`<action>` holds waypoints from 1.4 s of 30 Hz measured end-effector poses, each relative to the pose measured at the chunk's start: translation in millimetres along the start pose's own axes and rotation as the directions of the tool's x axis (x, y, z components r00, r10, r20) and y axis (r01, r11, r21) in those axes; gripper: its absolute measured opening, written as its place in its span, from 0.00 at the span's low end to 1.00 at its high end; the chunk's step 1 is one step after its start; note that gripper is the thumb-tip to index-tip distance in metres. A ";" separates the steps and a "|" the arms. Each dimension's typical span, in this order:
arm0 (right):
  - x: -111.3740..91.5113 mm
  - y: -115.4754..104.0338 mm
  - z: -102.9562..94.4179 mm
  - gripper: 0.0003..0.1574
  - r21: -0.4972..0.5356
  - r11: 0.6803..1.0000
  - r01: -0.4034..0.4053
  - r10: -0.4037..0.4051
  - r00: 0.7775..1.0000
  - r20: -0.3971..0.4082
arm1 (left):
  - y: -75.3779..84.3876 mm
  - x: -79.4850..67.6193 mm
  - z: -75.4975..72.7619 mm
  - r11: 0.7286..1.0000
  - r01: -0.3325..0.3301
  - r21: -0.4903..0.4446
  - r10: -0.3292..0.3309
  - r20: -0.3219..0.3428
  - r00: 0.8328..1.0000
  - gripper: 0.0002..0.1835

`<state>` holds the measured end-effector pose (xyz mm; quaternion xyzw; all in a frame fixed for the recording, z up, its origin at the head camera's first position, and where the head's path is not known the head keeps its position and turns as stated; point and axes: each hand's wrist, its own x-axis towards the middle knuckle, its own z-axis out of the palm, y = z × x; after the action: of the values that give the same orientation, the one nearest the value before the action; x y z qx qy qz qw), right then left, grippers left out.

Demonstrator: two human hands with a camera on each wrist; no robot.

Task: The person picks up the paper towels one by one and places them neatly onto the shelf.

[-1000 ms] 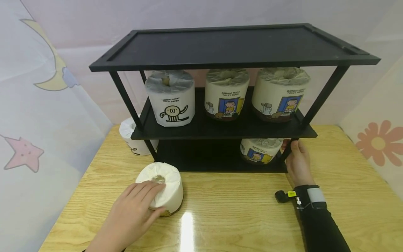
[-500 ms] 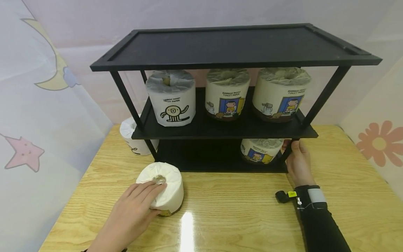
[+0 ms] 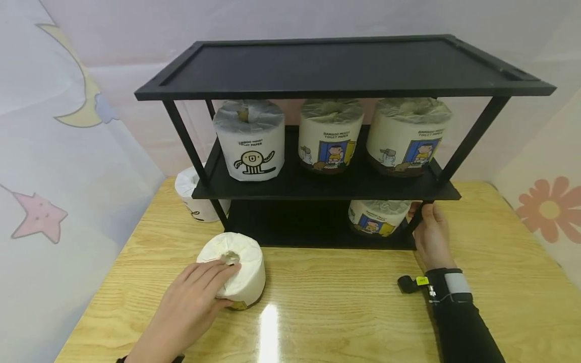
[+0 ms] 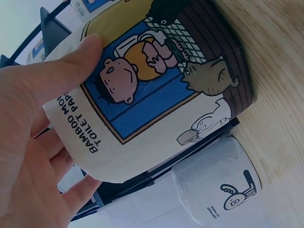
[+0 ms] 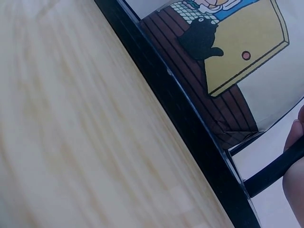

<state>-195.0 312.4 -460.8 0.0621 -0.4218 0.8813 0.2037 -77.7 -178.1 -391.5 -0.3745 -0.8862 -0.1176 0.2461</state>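
My left hand (image 3: 192,295) grips a wrapped toilet roll (image 3: 245,277) standing on the table in front of the rack's left end. The fingers lie over its top by the core hole; in the left wrist view the thumb (image 4: 80,59) presses its printed side. At the right, my right hand (image 3: 433,234) holds the lower front post (image 5: 273,173) of the black rack (image 3: 317,194), its fingers partly hidden behind the post. Beside that hand, a toilet roll (image 3: 376,219) with a blue door picture sits on the bottom shelf.
Three toilet rolls stand on the middle shelf: a white one (image 3: 251,146) at left, a cream one (image 3: 331,141) in the centre and another cream one (image 3: 406,141) at right. Behind the rack's left post is one more white roll (image 3: 199,201) on the wooden table (image 3: 336,302).
My left thumb has moved in from beside the roll to press its side. The right hand stays on the post, and the view has shifted slightly.
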 end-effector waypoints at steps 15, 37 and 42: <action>-0.9 -1.9 0.8 0.13 -0.031 0.999 -0.010 0.010 1.000 0.008 | -1.8 7.1 -3.8 1.000 0.017 0.009 -0.017 0.029 0.999 0.37; 0.8 0.8 -1.4 0.12 -0.038 0.999 0.010 -0.011 1.000 -0.026 | 7.6 32.5 7.1 0.990 -0.135 0.041 0.139 -0.107 0.985 0.26; 1.1 0.8 -0.6 0.12 -0.028 1.000 0.009 -0.009 1.000 -0.029 | 12.1 38.7 13.9 0.984 -0.170 0.051 0.175 -0.145 0.974 0.23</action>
<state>-196.3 312.8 -461.5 0.0483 -0.4306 0.8753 0.2146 -97.0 -140.8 -382.7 -0.4355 -0.8316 -0.1064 0.3279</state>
